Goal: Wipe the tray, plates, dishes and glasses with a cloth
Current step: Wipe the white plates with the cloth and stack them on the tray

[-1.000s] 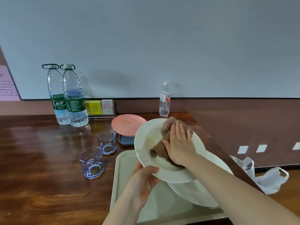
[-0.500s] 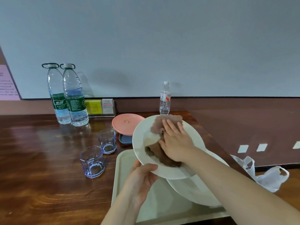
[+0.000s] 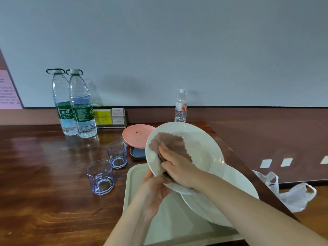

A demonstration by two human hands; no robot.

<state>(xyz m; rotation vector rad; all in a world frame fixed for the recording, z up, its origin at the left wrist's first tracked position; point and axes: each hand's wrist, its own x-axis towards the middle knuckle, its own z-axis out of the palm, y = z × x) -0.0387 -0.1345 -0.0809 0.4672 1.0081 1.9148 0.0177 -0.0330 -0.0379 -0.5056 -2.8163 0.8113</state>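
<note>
My left hand (image 3: 151, 194) grips the lower rim of a white plate (image 3: 204, 148), tilted up above the cream tray (image 3: 134, 185). On the plate's left side, my right hand (image 3: 179, 167) presses a brown cloth (image 3: 168, 142), fingers curled over its folds. A second white plate (image 3: 237, 190) lies on the tray beneath. Two clear blue glasses (image 3: 100, 176) (image 3: 117, 154) stand left of the tray. Behind it a pink dish (image 3: 137, 134) sits on a blue dish (image 3: 136, 153).
Two large water bottles (image 3: 79, 105) and a small bottle (image 3: 180, 106) stand at the wall, with a card holder (image 3: 111, 117) between them. The wooden table's (image 3: 44, 174) right edge runs diagonally past the tray. A white plastic bag (image 3: 292, 192) lies on the floor to the right.
My right hand slid the cloth from the plate's centre toward its left side and lower rim. The plate tilted a little more upright.
</note>
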